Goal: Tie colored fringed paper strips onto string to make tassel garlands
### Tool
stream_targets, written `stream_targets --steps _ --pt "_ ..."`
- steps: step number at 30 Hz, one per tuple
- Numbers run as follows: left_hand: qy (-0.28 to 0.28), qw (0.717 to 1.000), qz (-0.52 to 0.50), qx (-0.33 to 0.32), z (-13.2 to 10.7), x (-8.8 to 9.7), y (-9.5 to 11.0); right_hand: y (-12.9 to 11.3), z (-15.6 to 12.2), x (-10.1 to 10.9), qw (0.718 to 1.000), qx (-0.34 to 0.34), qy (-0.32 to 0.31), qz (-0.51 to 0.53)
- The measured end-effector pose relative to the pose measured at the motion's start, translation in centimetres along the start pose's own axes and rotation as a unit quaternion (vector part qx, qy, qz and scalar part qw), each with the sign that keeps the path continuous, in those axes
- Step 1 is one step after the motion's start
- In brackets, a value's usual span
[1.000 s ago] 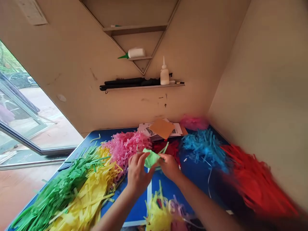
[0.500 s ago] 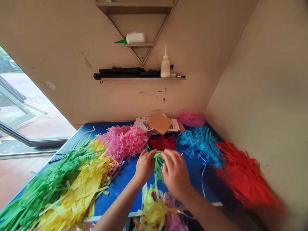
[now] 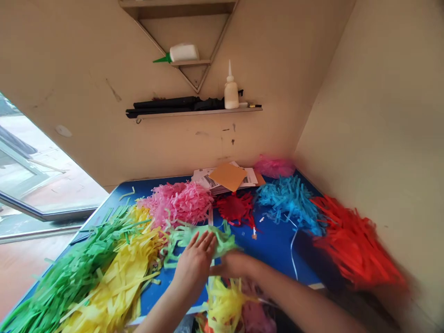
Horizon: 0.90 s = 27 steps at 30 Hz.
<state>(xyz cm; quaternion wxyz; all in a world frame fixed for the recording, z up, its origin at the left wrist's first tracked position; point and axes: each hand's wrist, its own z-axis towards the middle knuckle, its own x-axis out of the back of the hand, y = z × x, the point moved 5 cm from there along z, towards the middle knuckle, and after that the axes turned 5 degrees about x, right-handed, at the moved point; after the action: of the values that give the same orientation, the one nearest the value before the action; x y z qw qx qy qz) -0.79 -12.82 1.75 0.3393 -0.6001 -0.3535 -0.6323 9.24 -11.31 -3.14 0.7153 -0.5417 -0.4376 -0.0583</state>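
Observation:
A light green fringed tissue-paper piece (image 3: 197, 231) lies spread on the blue table (image 3: 265, 249), its cut strips pointing several ways. My left hand (image 3: 197, 254) rests on its near edge, fingers stretched out and flat. Close beside it, my right hand (image 3: 231, 263) reaches leftward, low over the table. Its fingers are smeared and partly out of sight, so I cannot tell what they touch. Below the hands, a yellow fringe bunch (image 3: 225, 300) hangs at the table's near edge, with a pink fringe bunch (image 3: 256, 312) next to it.
Green (image 3: 79, 263), yellow (image 3: 114, 277) and pink fringe piles (image 3: 180, 201) lie left; dark red (image 3: 236, 208), blue (image 3: 289, 201) and red ones (image 3: 357, 245) centre and right. Papers (image 3: 203, 178) stand behind. A glue bottle (image 3: 231, 95) is on the wall shelf (image 3: 194, 113).
The light green piece, held up between both hands before, is now spread on the table. My left hand has flattened onto it; my right hand has dropped lower and swung left.

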Motion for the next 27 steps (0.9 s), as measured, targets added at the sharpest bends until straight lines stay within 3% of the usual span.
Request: stream_targets --steps 5,7,10,12,15,18,21,24,27 --pt "-0.075 0.994 -0.08 -0.014 1.8 -7.0 3.7 6.4 -8.8 7.3 0.987 -0.1 0.042 -0.116" --pt "-0.108 0.988 -0.106 0.002 2.3 -8.5 4.5 6.5 -12.0 10.4 0.968 -0.136 0.065 -0.202" --pt "-0.108 0.983 -0.143 0.027 2.8 -9.0 5.0 4.0 -14.2 12.8 0.923 -0.161 0.19 -0.295" --pt "-0.094 0.982 -0.162 0.041 3.2 -8.8 5.1 2.3 -13.0 11.1 0.925 -0.093 0.227 -0.291" --pt "-0.081 0.981 -0.166 0.053 3.5 -8.7 5.2 2.4 -8.6 5.2 0.971 0.075 0.111 -0.2" --pt "-0.081 0.981 -0.169 0.052 2.7 -8.8 4.4 6.2 -5.8 2.3 0.984 0.061 0.083 -0.148" --pt "-0.059 0.977 -0.191 0.074 1.4 -8.7 2.2 8.8 -5.6 2.6 0.986 0.032 0.1 -0.132" --pt "-0.025 0.973 -0.193 0.127 0.7 -8.3 0.0 9.1 -6.0 3.8 0.984 0.008 0.108 -0.14" --pt "-0.02 0.969 -0.161 0.184 1.3 -8.2 -0.8 9.0 -5.5 4.2 0.975 -0.056 0.104 -0.189"
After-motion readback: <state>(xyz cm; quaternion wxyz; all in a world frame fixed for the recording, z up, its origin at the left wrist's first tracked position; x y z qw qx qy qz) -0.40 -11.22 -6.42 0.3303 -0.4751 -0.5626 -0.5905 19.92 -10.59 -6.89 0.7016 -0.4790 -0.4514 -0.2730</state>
